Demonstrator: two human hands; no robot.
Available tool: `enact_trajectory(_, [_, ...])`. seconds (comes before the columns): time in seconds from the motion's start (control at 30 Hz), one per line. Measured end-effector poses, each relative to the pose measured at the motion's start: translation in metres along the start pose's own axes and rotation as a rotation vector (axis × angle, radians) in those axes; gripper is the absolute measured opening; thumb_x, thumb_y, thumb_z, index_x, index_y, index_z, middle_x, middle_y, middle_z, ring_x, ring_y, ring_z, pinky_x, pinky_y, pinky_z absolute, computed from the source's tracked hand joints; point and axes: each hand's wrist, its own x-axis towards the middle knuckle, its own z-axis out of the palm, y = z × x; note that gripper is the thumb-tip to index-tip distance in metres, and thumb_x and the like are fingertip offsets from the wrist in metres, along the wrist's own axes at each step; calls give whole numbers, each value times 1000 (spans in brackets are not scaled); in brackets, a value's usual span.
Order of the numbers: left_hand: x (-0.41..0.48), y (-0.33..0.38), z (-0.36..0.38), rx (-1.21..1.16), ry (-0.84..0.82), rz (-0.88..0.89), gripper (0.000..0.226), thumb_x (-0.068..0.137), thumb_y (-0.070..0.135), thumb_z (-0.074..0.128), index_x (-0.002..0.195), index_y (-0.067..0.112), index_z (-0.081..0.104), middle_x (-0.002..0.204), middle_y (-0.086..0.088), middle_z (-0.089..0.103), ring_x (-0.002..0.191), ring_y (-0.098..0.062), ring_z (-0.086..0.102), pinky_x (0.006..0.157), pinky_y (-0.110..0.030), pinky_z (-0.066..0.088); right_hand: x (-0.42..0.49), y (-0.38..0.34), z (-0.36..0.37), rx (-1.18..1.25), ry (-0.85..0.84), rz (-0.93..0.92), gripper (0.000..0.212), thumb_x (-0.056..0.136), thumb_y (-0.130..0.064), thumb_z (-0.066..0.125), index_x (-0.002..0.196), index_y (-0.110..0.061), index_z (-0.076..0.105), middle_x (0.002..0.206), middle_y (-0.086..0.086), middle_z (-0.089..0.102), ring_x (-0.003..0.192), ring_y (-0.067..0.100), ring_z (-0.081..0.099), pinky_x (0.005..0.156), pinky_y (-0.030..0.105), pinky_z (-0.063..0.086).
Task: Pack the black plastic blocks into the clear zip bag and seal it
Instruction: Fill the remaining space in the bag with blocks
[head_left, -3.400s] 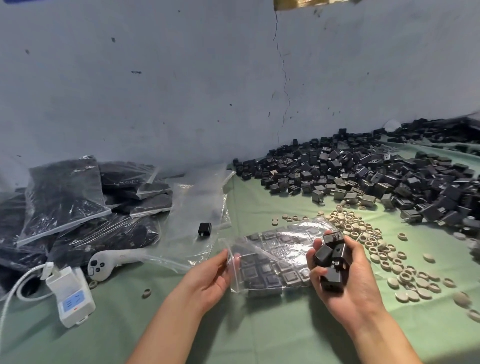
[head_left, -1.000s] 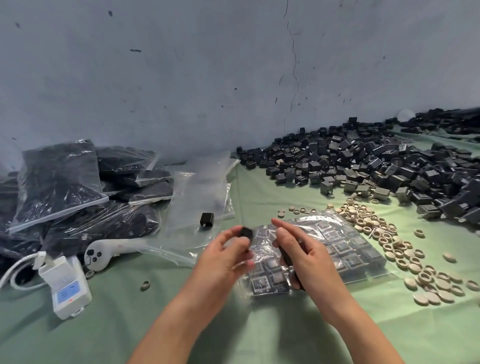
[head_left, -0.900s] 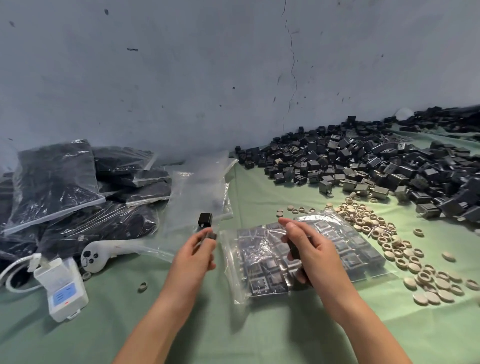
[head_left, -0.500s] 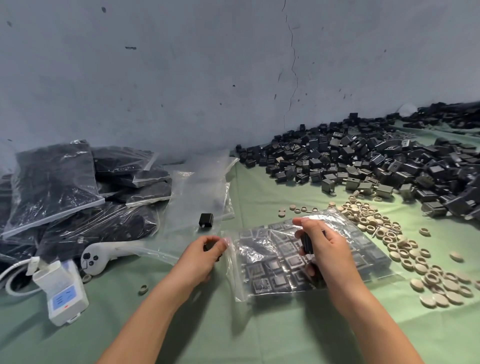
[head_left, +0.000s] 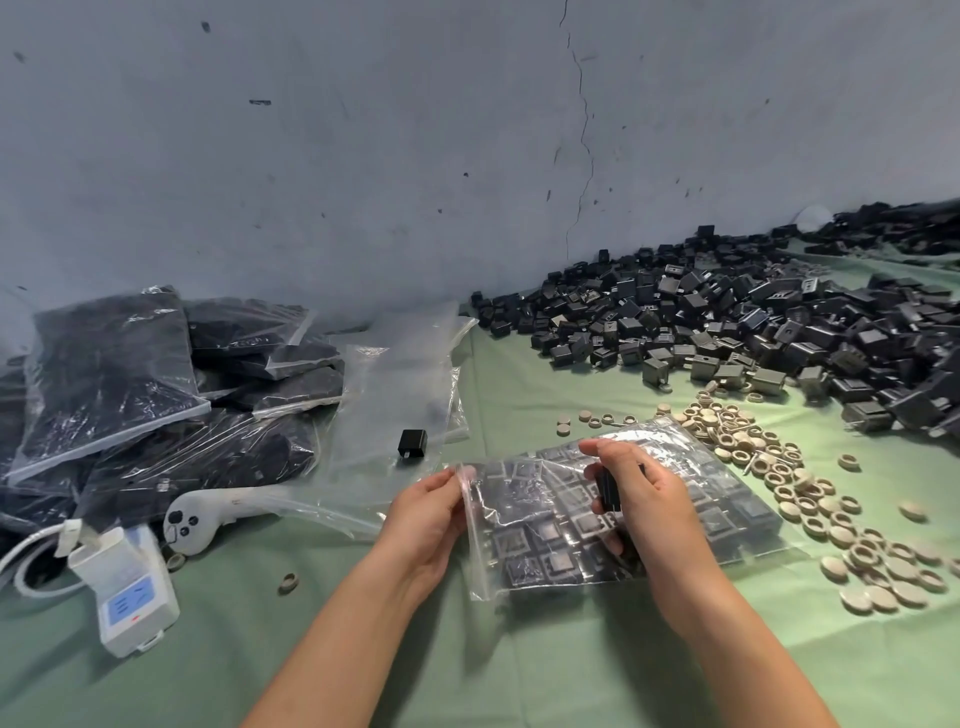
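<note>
Left hand (head_left: 431, 512) pinches the bag (head_left: 545, 540) mouth, edge raised. Right hand (head_left: 641, 491) curls round blocks (head_left: 607, 491) over the bag, which lies on the bench (head_left: 519, 665), seemingly nearly full. Step: loading. Next: slide blocks through mouth, then press zip.

The clear zip bag (head_left: 727, 514) lies flat on the green table (head_left: 519, 654), its zip edge turned to the left and that edge's far corner pinched up by the left grip (head_left: 434, 501); packed blocks (head_left: 550, 535), square and black, fill it in tidy rows. A black block (head_left: 608, 488) stands upright in the right grip (head_left: 649, 493) just above the bag. A loose heap of blocks (head_left: 753, 332) spreads along the wall at far right, well apart, and a single block (head_left: 413, 443) sits beyond the bag's left corner.
</note>
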Motion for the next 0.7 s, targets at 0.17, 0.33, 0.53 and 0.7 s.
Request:
enact_trajectory(0.17, [-2, 1, 3, 222, 36, -24, 19, 90, -1, 61, 97, -17, 68, 87, -26, 70, 70, -28, 66, 74, -38, 56, 0, -1, -1, -9, 18, 11, 21, 97, -40, 57, 92, -33, 77, 76, -9, 61, 62, 7, 53, 42, 24, 38])
enact_trajectory(0.33, [-1, 7, 2, 95, 157, 11, 25, 98, 6, 42, 99, -8, 63, 85, -17, 73, 73, -24, 68, 73, -37, 60, -1, -2, -4, 7, 18, 4, 21, 97, -38, 57, 91, -32, 76, 76, -4, 57, 60, 14, 47, 40, 26, 36])
enact_trajectory(0.53, [-5, -5, 10, 288, 68, 46, 23, 94, 17, 62, 97, -6, 65, 88, -16, 69, 82, -25, 65, 86, -40, 55, -2, -3, -3, -3, 24, 7, 22, 97, -37, 57, 91, -32, 76, 82, -1, 61, 58, 8, 51, 41, 25, 38])
enact_trajectory(0.7, [-10, 2, 21, 266, -32, -5, 15, 97, 9, 55, 88, 3, 65, 89, -14, 72, 65, -16, 67, 62, -28, 55, -1, -3, -4, 22, 34, 34, 25, 97, -38, 56, 86, -29, 76, 84, 0, 64, 58, 8, 52, 40, 24, 38])
